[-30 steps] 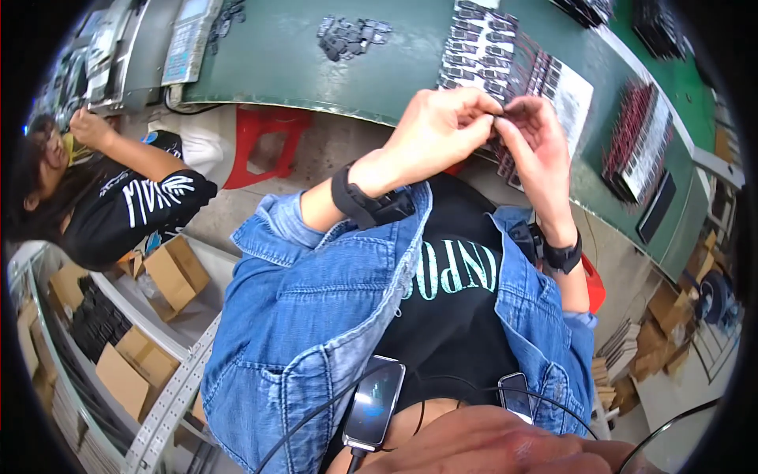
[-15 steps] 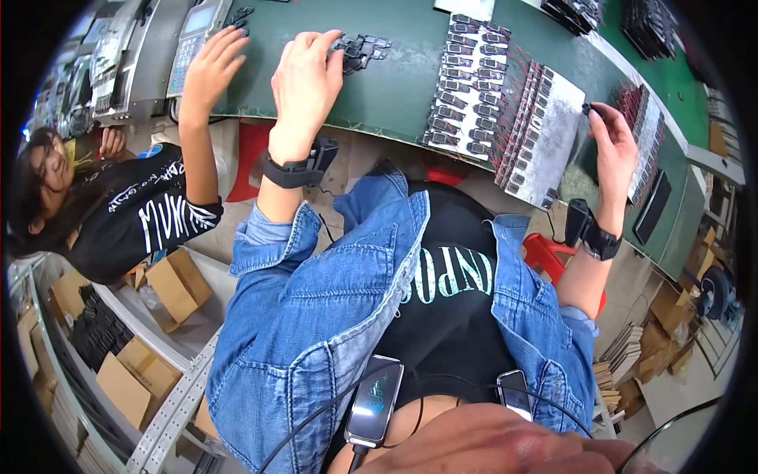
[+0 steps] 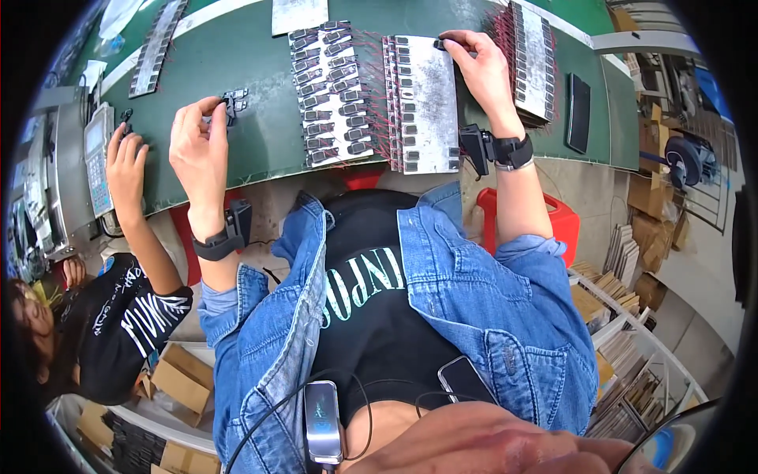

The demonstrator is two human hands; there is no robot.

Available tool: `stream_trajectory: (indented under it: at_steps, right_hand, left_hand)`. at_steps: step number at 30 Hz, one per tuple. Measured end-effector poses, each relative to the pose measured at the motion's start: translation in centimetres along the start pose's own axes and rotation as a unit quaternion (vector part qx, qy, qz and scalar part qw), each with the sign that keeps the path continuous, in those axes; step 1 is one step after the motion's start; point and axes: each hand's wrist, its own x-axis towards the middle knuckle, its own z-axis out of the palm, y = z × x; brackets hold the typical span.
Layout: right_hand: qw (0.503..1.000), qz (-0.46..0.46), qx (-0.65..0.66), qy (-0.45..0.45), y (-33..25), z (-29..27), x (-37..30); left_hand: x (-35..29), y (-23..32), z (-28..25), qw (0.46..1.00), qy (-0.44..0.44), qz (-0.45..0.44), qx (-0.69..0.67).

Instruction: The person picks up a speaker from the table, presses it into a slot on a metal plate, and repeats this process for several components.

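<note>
Part (image 3: 439,45), small, black, blocky: pinched in right hand (image 3: 483,73) at upper right corner of flat, scuffed board (image 3: 428,99). I see left hand (image 3: 197,150) narrowed beside angular dark pieces (image 3: 236,97) on green counter (image 3: 264,142); I cannot tell its hold.

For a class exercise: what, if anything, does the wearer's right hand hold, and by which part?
The right hand pinches a small black component by its right-hand end.
</note>
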Motion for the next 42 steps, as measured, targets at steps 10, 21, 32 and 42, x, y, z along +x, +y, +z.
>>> stream_trajectory:
  at_steps: [10, 21, 32, 42]
  right_hand:
    - [0.994, -0.074, -0.017, 0.078, -2.5, -1.0, -1.0]
    - [0.988, -0.014, -0.011, -0.155, -4.8, -5.7, -12.7]
    - [0.992, 0.08, 0.068, -0.066, -6.6, -6.2, -11.5]
    - [0.904, 0.096, 0.395, -0.131, -12.4, 1.7, -7.2]
  left_hand:
    - [-1.9, 3.3, 0.7, 0.914, -0.026, -0.109, -0.389]
    - [-3.0, 5.8, 2.4, 0.825, -0.078, -0.201, -0.522]
    - [-3.8, 8.1, 2.9, 0.795, -0.132, -0.226, -0.547]
    - [-4.1, 10.5, 5.2, 0.742, -0.15, -0.203, -0.621]
